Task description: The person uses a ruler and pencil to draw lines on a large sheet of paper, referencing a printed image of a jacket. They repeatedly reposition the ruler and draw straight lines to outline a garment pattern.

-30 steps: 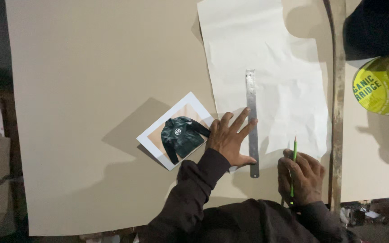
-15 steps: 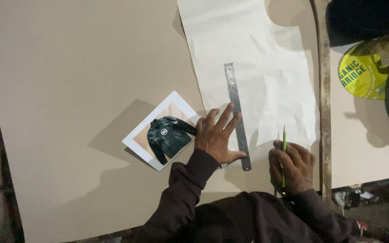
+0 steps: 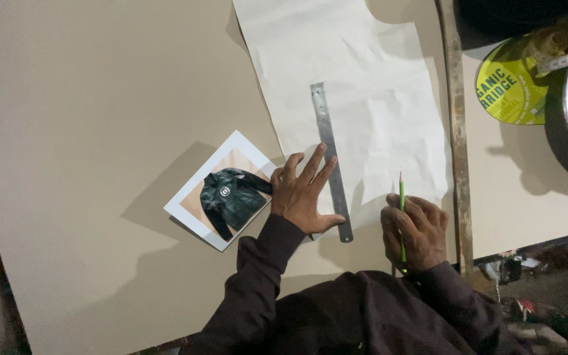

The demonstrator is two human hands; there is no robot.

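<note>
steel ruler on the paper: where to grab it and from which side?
Take the steel ruler at its far, free end, from above, pinching across the narrow width. It lies flat on the white paper sheet, so no edge is raised to hook under. The left hand presses on its near half, and the right hand, holding a green pencil, sits right of the near end; only the far half is clear.

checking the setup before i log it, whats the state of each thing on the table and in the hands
left hand: flat, fingers spread, pressing on the ruler
right hand: closed around the pencil
metal ruler: lying flat across the white paper
green pencil: held upright-ish, tip over the paper edge
white paper: spread out, creased
jacket photo: lying face up, beside the left hand
yellow round lid: lying flat, partly covered
</note>
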